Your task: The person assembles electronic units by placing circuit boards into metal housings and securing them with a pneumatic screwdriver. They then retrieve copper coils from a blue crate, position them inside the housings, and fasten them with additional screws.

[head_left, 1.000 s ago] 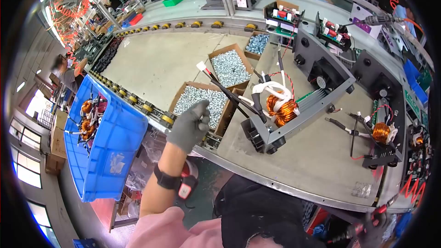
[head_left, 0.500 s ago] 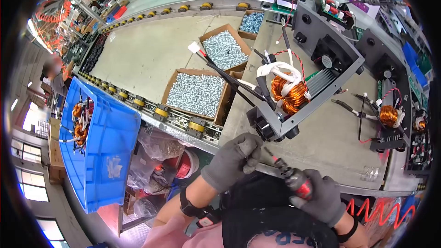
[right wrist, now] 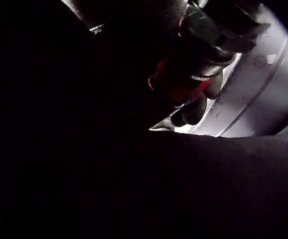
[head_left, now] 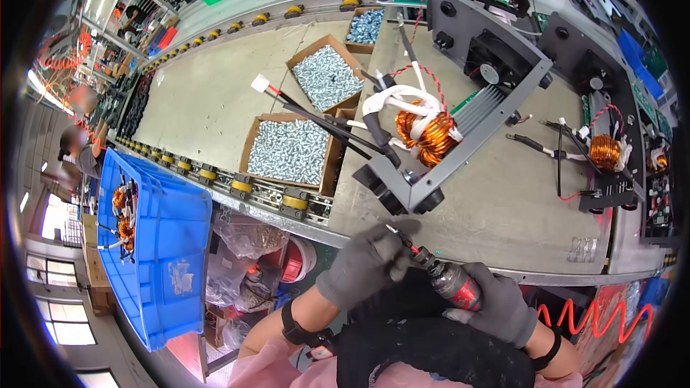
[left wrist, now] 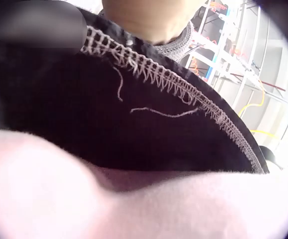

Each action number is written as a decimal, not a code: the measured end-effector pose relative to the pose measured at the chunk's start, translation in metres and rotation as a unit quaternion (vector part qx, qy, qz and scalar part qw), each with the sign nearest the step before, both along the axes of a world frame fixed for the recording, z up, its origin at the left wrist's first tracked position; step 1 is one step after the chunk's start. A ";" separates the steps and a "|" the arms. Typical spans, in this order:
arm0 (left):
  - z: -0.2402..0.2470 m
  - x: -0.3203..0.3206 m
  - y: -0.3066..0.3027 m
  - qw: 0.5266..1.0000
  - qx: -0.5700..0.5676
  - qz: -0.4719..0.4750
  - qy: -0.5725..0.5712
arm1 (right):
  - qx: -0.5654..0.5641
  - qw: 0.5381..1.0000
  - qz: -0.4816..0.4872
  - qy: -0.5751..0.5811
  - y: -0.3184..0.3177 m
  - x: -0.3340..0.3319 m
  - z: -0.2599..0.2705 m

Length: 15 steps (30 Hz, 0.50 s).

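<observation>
In the head view the gloved left hand [head_left: 363,266] is at the bench's front edge, its fingers curled around a small silvery piece, seemingly a screw [head_left: 391,229], at the driver's bit. The gloved right hand [head_left: 499,305] grips a black-and-red power driver [head_left: 456,284] pointing up and left toward the left fingers. Beyond them stands a grey metal frame [head_left: 478,154] with a copper coil [head_left: 425,133], white-sleeved leads and a fan. Dark cloth fills much of the left wrist view; the right wrist view is mostly dark, with the red part of the driver [right wrist: 196,88] showing.
Two cardboard boxes of silvery screws [head_left: 287,151] [head_left: 327,77] stand left of the frame, with bluish screws [head_left: 366,26] behind. A roller track [head_left: 241,185] runs beside them. A blue bin [head_left: 169,266] holds coils at left; a second unit [head_left: 607,151] stands right.
The left hand has come from the screw box to the bench's front edge. The right hand has brought the driver from the far right to the left hand; its bit now meets the left fingers.
</observation>
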<state>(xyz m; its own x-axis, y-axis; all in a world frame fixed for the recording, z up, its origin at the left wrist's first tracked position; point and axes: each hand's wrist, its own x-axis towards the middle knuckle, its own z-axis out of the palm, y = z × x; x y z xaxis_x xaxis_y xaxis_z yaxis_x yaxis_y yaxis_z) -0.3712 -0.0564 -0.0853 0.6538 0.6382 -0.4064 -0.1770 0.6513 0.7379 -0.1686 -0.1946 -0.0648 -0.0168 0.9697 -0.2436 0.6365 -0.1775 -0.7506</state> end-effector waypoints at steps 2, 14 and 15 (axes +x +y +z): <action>0.000 0.001 -0.006 0.973 0.163 -0.142 0.083 | 0.000 1.000 0.001 0.022 -0.009 0.007 -0.001; 0.151 0.031 0.172 0.599 0.696 -0.171 0.357 | -0.022 0.990 -0.095 0.098 -0.003 0.034 0.027; 0.137 0.041 0.195 0.523 0.762 -0.222 0.309 | -0.039 0.991 -0.097 0.088 -0.001 0.033 0.026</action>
